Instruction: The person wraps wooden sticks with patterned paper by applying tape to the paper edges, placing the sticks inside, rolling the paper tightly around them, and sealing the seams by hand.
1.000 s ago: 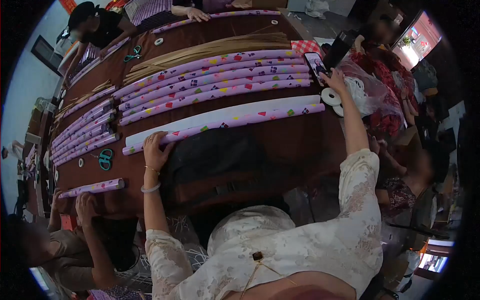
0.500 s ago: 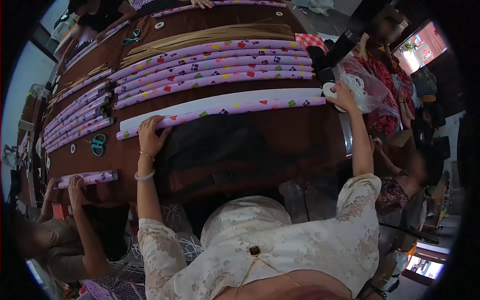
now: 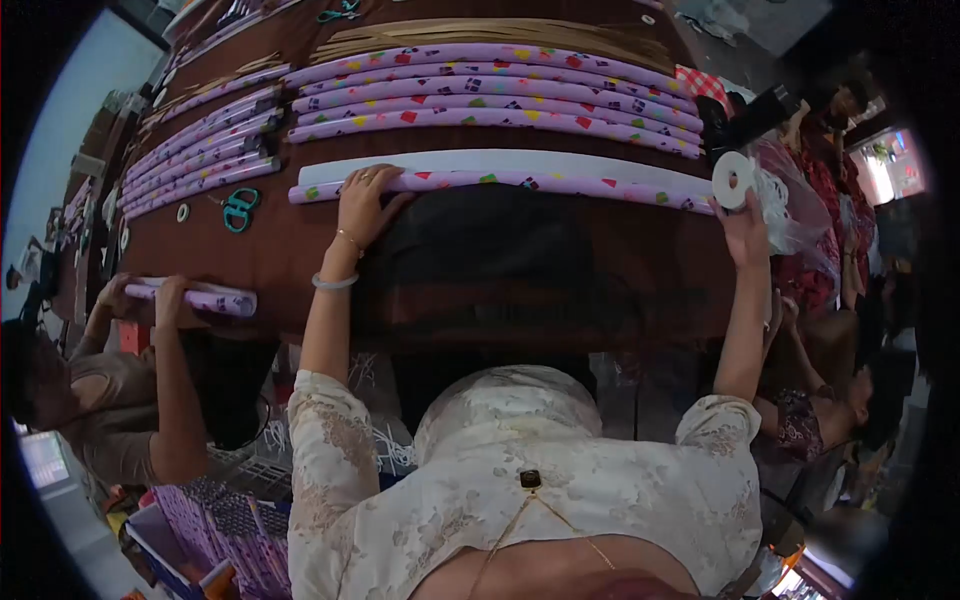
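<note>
A long purple patterned roll of wrapping paper [image 3: 560, 186] lies across the table before me, with a white strip of its underside [image 3: 480, 160] showing behind it. My left hand [image 3: 366, 208] rests on the roll near its left end, fingers laid over the paper and thumb apart. At the right end, my right hand [image 3: 745, 232] grips a white roll of tape [image 3: 735, 181], which is tipped up so that its round face shows. Part of that hand's fingers is hidden behind the tape.
Several finished paper rolls [image 3: 500, 117] lie behind, with brown strips [image 3: 490, 38] beyond them. More rolls [image 3: 200, 160], scissors [image 3: 240, 210] and a small tape roll [image 3: 183, 212] are at left. A co-worker's hands hold another roll [image 3: 215, 299]. A black object [image 3: 490, 240] sits in front of me.
The tape in my right hand has come up and turned its face to me. My left hand stays on the roll's left end. My view has shifted, so the table appears higher and farther right.
</note>
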Motion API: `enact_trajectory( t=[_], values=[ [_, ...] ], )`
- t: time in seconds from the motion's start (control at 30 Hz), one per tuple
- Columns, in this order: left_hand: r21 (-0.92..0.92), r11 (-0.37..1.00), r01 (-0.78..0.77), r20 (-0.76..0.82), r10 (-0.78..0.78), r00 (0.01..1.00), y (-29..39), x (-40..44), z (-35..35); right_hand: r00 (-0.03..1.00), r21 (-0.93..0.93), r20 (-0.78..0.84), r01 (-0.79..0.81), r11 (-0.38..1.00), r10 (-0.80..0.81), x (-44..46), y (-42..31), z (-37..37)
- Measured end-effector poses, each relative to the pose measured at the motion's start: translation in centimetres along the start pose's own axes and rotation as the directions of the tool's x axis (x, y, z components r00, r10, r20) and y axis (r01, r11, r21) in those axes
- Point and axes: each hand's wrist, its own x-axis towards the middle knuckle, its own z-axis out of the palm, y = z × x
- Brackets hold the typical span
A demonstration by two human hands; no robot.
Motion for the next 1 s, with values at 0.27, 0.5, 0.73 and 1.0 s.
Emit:
enact_trajectory(
  t=[0.27, 0.5, 0.73, 1.0],
  values=[
    [0.039, 0.999, 0.002, 0.028, -0.003, 1.0, 0.3, -0.2, 0.2, 0.909, 0.117, 0.375, -0.243, 0.963, 0.183, -3.4, 2.9, 5.4],
    [0.115, 0.992, -0.06, -0.012, 0.061, 0.998, 0.4, -0.2, 0.3, 0.833, -0.307, 0.491, -0.109, 0.946, 0.255, -5.8, 3.6, 7.5],
    [0.155, 0.985, -0.072, 0.012, 0.072, 0.997, 0.0, -0.4, 0.6, 0.761, -0.379, 0.591, -0.03, 0.925, 0.267, -7.0, 3.1, 9.7],
    [-0.053, 0.998, -0.02, -0.141, 0.013, 0.99, 1.7, 0.3, -1.9, 0.819, -0.568, 0.533, 0.162, 0.807, 0.21, -6.7, 3.0, 12.1]
  ],
)
